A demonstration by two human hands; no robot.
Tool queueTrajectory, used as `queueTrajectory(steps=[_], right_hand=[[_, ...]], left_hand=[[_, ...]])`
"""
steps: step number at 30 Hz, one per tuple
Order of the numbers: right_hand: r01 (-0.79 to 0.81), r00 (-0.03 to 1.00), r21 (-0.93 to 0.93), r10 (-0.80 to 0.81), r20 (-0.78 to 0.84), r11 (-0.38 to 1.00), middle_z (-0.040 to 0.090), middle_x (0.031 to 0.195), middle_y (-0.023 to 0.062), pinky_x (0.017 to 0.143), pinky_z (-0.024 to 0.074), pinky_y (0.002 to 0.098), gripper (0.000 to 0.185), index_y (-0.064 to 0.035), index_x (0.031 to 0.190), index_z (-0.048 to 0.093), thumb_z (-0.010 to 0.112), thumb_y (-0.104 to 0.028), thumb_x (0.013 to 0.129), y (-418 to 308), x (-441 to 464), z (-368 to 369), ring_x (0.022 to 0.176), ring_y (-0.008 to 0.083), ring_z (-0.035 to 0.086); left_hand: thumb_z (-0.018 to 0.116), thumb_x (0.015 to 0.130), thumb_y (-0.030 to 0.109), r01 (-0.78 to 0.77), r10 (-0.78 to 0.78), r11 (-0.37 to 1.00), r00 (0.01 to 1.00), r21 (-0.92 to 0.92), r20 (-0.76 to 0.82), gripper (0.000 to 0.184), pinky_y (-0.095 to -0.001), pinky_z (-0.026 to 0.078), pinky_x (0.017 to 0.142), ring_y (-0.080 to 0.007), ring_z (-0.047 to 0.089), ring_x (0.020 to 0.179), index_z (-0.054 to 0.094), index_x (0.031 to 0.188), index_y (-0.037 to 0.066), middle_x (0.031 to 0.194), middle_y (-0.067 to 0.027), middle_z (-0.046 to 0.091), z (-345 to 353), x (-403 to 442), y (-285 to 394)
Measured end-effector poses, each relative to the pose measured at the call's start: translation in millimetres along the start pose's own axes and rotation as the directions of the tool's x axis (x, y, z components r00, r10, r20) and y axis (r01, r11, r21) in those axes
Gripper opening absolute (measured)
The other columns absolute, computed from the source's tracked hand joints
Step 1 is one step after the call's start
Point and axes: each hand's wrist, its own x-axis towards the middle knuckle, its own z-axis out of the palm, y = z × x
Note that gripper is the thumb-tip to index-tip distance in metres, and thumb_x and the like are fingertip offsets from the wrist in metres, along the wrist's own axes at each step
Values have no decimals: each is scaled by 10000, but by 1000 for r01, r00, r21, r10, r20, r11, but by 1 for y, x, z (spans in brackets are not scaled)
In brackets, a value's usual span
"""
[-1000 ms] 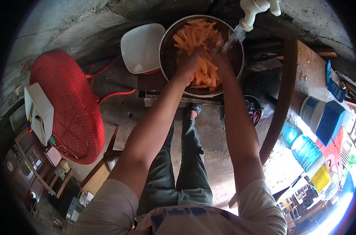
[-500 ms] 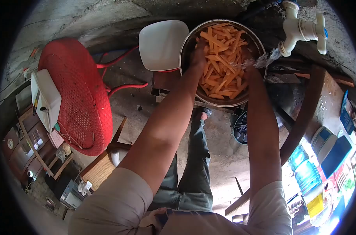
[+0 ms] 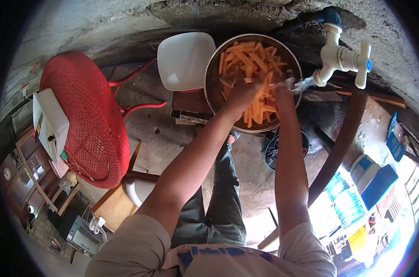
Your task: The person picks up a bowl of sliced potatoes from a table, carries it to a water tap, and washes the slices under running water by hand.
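Observation:
A round metal basin (image 3: 208,94) holds many orange vegetable sticks (image 3: 242,59), cut long and thick. My left hand (image 3: 244,94) is inside it at the middle, fingers curled in around some sticks and partly blurred. On the basin's right side my right hand (image 3: 282,92) reaches in among the sticks; its fingers are blurred and partly hidden by splashing water. A stream of water (image 3: 304,85) runs from the white tap (image 3: 338,57) onto the right hand and the sticks.
A white stool seat (image 3: 185,60) stands left of the basin. Further left a red woven chair (image 3: 87,120) lies tipped, with a white box (image 3: 50,122) against it. Below the basin is a dark bucket (image 3: 270,154). A curved wooden edge (image 3: 336,152) runs along the right.
My left hand has moved from the basin's left side toward the middle, closing in on the right hand. Sticks have shifted about. The whole view has moved slightly.

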Motion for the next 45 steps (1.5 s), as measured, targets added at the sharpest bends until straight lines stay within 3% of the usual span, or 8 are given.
queueTrajectory(steps=[2, 10, 13, 26, 31, 34, 38, 45], right_hand=[[315, 946, -292, -271, 180, 903, 647, 1153, 124, 775, 527, 322, 454, -46, 1345, 566, 602, -316, 982, -9, -22, -13, 986, 200, 633], [-50, 989, 46, 43, 139, 998, 615, 1308, 90, 907, 516, 409, 612, -44, 1389, 554, 579, -503, 984, 32, 108, -27, 1106, 231, 610], [-255, 915, 289, 135, 380, 923, 604, 1298, 131, 885, 541, 440, 680, -39, 1392, 530, 589, -563, 962, 26, 111, -19, 1115, 257, 605], [-160, 940, 305, 50, 337, 939, 664, 1236, 74, 896, 558, 358, 466, -65, 1324, 604, 643, -355, 961, -33, 10, 23, 1060, 206, 671], [209, 970, -20, -205, 130, 978, 651, 1248, 79, 965, 492, 346, 498, -27, 1360, 579, 622, -355, 988, -24, -26, 4, 1121, 200, 623], [144, 985, -104, -132, 108, 984, 635, 1281, 88, 973, 475, 340, 475, -51, 1383, 575, 591, -351, 1015, -4, 3, -28, 1130, 191, 612], [125, 992, -539, -117, 49, 833, 584, 1369, 151, 1029, 442, 376, 673, -52, 1441, 521, 736, -388, 899, 53, 104, -55, 1197, 259, 562], [-164, 974, 29, 157, 163, 986, 589, 1388, 76, 970, 505, 369, 770, -81, 1425, 543, 701, -601, 880, -30, 64, 13, 1229, 196, 562]], left_hand=[[668, 931, 244, -49, 44, 938, 999, 344, 22, 713, -397, 496, 996, -271, 601, 1195, 309, 1507, 25, 1325, -171, 582, -1, -26, 30], [610, 972, 372, 24, 169, 837, 939, 547, -301, 685, -392, 469, 1032, -271, 570, 1245, 363, 1511, 31, 1394, -164, 548, -47, 49, 5], [549, 992, 538, 83, -130, 964, 975, -252, -178, 629, -421, 463, 1054, -287, 580, 1241, 521, 1432, 89, 1410, -152, 556, -60, 65, -8], [464, 1029, 521, 190, -210, 950, 976, -246, -58, 563, -478, 566, 924, -285, 662, 1113, 535, 1397, 101, 1317, -152, 620, -19, 28, 20], [605, 980, 274, -109, 127, 983, 985, 148, -117, 512, -374, 515, 967, -208, 615, 1160, 458, 1418, 55, 1342, -119, 568, 0, -13, 26], [638, 953, 263, -85, 74, 964, 996, 252, 52, 621, -365, 480, 1003, -238, 599, 1197, 385, 1465, 21, 1361, -181, 552, -29, -16, 51], [531, 993, 465, 141, -116, 983, 973, 114, -201, 660, -408, 475, 1024, -282, 587, 1245, 412, 1473, 26, 1374, -188, 562, -29, 22, 38], [442, 988, 640, 247, -260, 961, 960, -128, -100, 695, -470, 507, 1010, -288, 623, 1187, 495, 1449, 123, 1377, -151, 587, -57, 83, 14]])
